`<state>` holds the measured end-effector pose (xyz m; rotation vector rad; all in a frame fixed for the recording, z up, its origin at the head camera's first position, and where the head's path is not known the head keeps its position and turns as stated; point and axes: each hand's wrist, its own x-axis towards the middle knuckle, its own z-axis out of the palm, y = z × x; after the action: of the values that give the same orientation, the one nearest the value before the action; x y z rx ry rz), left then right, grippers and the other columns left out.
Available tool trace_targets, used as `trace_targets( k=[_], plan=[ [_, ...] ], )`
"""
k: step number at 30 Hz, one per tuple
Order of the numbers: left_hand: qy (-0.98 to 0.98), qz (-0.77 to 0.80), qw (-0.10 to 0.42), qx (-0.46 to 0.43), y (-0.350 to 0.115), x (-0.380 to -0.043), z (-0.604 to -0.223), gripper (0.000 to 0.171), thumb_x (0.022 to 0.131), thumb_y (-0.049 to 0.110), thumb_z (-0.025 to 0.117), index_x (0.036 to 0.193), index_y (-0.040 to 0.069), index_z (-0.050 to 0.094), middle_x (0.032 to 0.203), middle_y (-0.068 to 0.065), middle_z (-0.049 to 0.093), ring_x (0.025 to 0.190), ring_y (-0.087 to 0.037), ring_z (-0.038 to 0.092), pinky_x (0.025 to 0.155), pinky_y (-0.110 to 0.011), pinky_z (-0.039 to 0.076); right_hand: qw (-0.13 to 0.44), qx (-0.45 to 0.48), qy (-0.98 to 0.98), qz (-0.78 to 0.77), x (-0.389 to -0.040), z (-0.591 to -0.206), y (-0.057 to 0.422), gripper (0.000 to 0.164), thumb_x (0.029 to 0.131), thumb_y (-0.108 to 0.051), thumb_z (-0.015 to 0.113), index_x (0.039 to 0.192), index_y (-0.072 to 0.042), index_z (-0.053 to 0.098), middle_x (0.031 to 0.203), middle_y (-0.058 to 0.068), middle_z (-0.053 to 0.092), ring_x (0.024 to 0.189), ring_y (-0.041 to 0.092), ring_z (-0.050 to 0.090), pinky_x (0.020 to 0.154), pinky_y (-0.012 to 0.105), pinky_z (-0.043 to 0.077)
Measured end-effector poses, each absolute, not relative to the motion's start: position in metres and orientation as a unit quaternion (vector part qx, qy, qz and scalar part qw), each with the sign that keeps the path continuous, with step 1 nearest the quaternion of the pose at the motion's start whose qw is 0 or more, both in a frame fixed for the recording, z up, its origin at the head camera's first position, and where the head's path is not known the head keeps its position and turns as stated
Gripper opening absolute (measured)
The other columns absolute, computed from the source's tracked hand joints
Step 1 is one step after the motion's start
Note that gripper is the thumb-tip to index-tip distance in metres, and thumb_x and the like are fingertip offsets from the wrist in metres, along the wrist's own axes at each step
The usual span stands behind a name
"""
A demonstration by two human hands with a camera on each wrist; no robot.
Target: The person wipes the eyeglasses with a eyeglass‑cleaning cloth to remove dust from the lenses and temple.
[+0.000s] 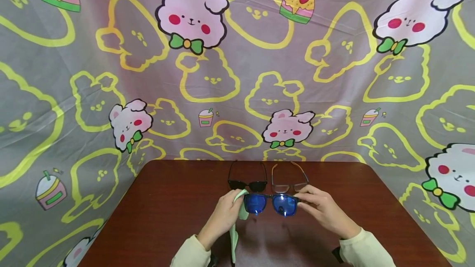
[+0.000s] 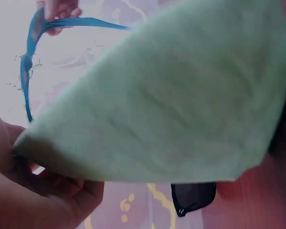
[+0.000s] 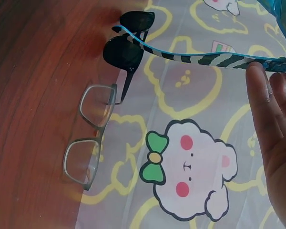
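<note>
Sunglasses with blue mirrored lenses (image 1: 284,205) are held up over the table, lenses facing the head camera. My right hand (image 1: 324,209) pinches them at the right hinge; in the right wrist view its fingers lie along a temple (image 3: 195,59) with black-and-white stripes and a blue edge. My left hand (image 1: 224,213) grips a light green cloth (image 2: 171,105) at the left end of the frame, and part of the cloth hangs down below the hand. In the left wrist view the cloth hides much of the sunglasses, leaving the blue frame (image 2: 26,62) showing.
Dark sunglasses (image 1: 257,186) lie behind the held pair on the brown wooden table (image 1: 167,217). To their right are clear-lensed eyeglasses (image 1: 282,188) with open temples. A cartoon-printed curtain (image 1: 237,61) surrounds the table's back and sides.
</note>
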<state>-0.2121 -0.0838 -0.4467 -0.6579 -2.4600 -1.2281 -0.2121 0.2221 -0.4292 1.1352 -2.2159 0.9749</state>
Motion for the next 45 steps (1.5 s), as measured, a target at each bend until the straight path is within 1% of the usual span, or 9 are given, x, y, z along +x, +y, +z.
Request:
trace_targets(
  k=[8, 14, 18, 21, 25, 29, 33, 39, 45],
  plan=[
    [-0.857, -0.475, 0.087, -0.181, -0.082, -0.214, -0.447, 0.020, 0.100, 0.019, 0.047, 0.081, 0.017, 0.053, 0.065, 0.008, 0.036, 0.059, -0.006, 0.040, 0.054, -0.022, 0.036, 0.245, 0.430, -0.809, 0.318, -0.215, -0.433, 0.223, 0.033, 0.077, 0.005, 0.072, 0.107, -0.009, 0.069, 0.100, -0.005, 0.064, 0.081, 0.003, 0.058, 0.069, 0.013, 0.046],
    [-0.848, -0.497, 0.071, -0.173, -0.081, -0.215, -0.448, 0.019, 0.100, 0.022, 0.045, 0.087, 0.015, 0.055, 0.067, 0.006, 0.037, 0.061, -0.008, 0.041, 0.054, -0.023, 0.036, 0.249, 0.447, -0.797, 0.322, -0.217, -0.434, 0.222, 0.028, 0.081, 0.002, 0.070, 0.107, -0.007, 0.069, 0.092, -0.002, 0.065, 0.073, 0.003, 0.055, 0.064, 0.012, 0.045],
    [-0.842, -0.511, 0.072, -0.160, -0.079, -0.215, -0.447, 0.020, 0.100, 0.022, 0.044, 0.095, 0.015, 0.062, 0.080, 0.004, 0.056, 0.074, -0.011, 0.050, 0.063, -0.026, 0.041, 0.253, 0.450, -0.796, 0.315, -0.216, -0.435, 0.222, 0.035, 0.077, 0.005, 0.071, 0.109, -0.010, 0.069, 0.085, -0.007, 0.063, 0.067, 0.000, 0.049, 0.058, 0.011, 0.040],
    [-0.828, -0.534, 0.075, -0.154, -0.078, -0.214, -0.446, 0.021, 0.100, 0.019, 0.045, 0.100, 0.014, 0.065, 0.096, 0.000, 0.065, 0.089, -0.016, 0.056, 0.073, -0.032, 0.044, 0.251, 0.450, -0.799, 0.310, -0.215, -0.436, 0.222, 0.044, 0.073, 0.009, 0.072, 0.113, -0.010, 0.068, 0.087, -0.010, 0.065, 0.068, -0.002, 0.051, 0.058, 0.011, 0.042],
    [-0.808, -0.564, 0.079, -0.153, -0.077, -0.213, -0.445, 0.020, 0.099, 0.015, 0.046, 0.101, 0.010, 0.066, 0.104, -0.002, 0.066, 0.104, -0.022, 0.056, 0.087, -0.038, 0.043, 0.250, 0.443, -0.802, 0.313, -0.215, -0.438, 0.222, 0.050, 0.069, 0.013, 0.073, 0.114, -0.008, 0.068, 0.093, -0.007, 0.067, 0.072, 0.000, 0.058, 0.061, 0.012, 0.045],
    [-0.795, -0.580, 0.086, -0.157, -0.076, -0.212, -0.445, 0.019, 0.098, 0.012, 0.047, 0.103, 0.010, 0.066, 0.106, -0.002, 0.065, 0.103, -0.018, 0.056, 0.086, -0.033, 0.042, 0.251, 0.433, -0.794, 0.344, -0.216, -0.442, 0.220, 0.050, 0.068, 0.017, 0.073, 0.112, -0.006, 0.069, 0.092, -0.001, 0.069, 0.071, 0.003, 0.062, 0.060, 0.013, 0.047],
    [-0.779, -0.596, 0.093, -0.170, -0.075, -0.212, -0.444, 0.019, 0.097, 0.008, 0.048, 0.103, 0.009, 0.065, 0.104, -0.004, 0.065, 0.100, -0.015, 0.055, 0.085, -0.028, 0.042, 0.212, 0.404, -0.788, 0.413, -0.213, -0.441, 0.218, 0.042, 0.076, 0.017, 0.066, 0.112, -0.004, 0.068, 0.089, 0.003, 0.068, 0.068, 0.007, 0.064, 0.056, 0.020, 0.051],
    [-0.773, -0.597, 0.101, -0.191, -0.073, -0.203, -0.431, 0.018, 0.096, 0.001, 0.047, 0.103, 0.002, 0.064, 0.104, -0.010, 0.065, 0.102, -0.016, 0.056, 0.088, -0.027, 0.042, 0.151, 0.326, -0.801, 0.478, -0.208, -0.435, 0.215, 0.023, 0.092, 0.003, 0.056, 0.109, -0.005, 0.068, 0.079, -0.001, 0.066, 0.063, 0.015, 0.063, 0.058, 0.029, 0.053],
    [-0.792, -0.562, 0.115, -0.210, -0.071, -0.190, -0.413, 0.016, 0.094, 0.000, 0.052, 0.102, -0.001, 0.065, 0.101, -0.011, 0.066, 0.096, -0.016, 0.057, 0.082, -0.026, 0.045, 0.123, 0.254, -0.819, 0.500, -0.207, -0.432, 0.214, 0.015, 0.094, -0.009, 0.057, 0.104, -0.006, 0.068, 0.073, 0.002, 0.067, 0.061, 0.018, 0.063, 0.059, 0.033, 0.054]
  ],
)
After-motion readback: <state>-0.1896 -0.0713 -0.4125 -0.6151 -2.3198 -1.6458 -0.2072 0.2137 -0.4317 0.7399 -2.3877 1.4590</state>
